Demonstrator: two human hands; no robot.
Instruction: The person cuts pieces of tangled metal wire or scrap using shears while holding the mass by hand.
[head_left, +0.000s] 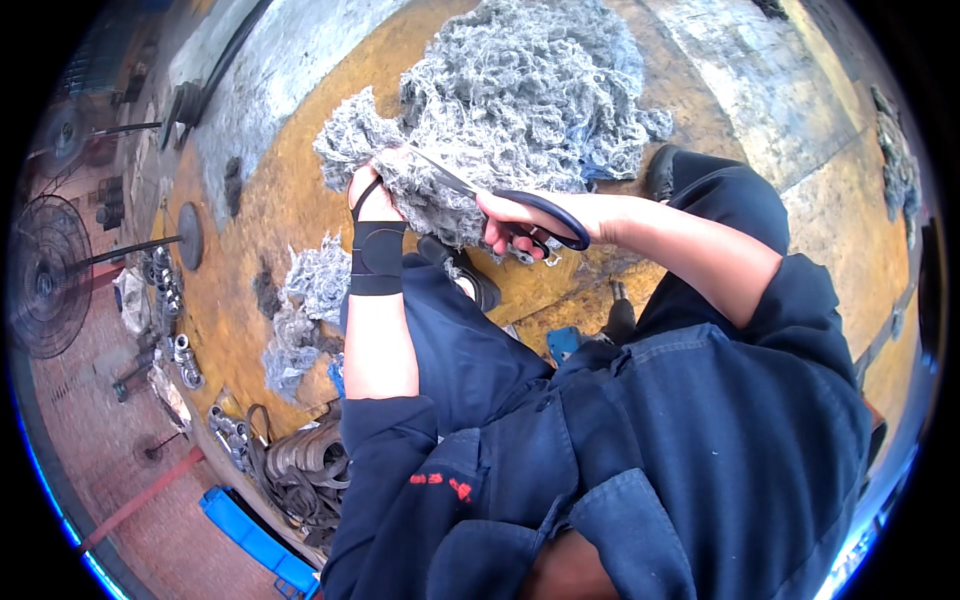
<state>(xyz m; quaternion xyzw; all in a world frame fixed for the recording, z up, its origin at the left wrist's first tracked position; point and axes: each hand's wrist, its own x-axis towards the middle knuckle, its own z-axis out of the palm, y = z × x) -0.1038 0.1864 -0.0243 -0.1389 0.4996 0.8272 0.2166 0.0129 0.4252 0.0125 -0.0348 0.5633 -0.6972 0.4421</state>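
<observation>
A big heap of tangled grey thread waste (pixel 525 85) lies on the floor in front of me. My left hand (pixel 377 203), with a black wrist wrap (pixel 378 260) around it, is closed on a clump of grey thread waste (pixel 355 138) at the heap's near left side. My right hand (pixel 510 217) grips large scissors (pixel 547 207) by their black handles. Their blades point left and away from me, over the thread waste beside my left hand. I cannot tell whether the blades are apart, as the thread partly covers them.
Smaller thread tufts (pixel 320 278) lie left of my leg. Farther left stand a black fan (pixel 48 275) and a round-based stand (pixel 190 236). Grey coiled straps (pixel 305 460) and a blue bench-like object (pixel 258 540) are at lower left. A dark-handled tool (pixel 620 315) lies between my legs.
</observation>
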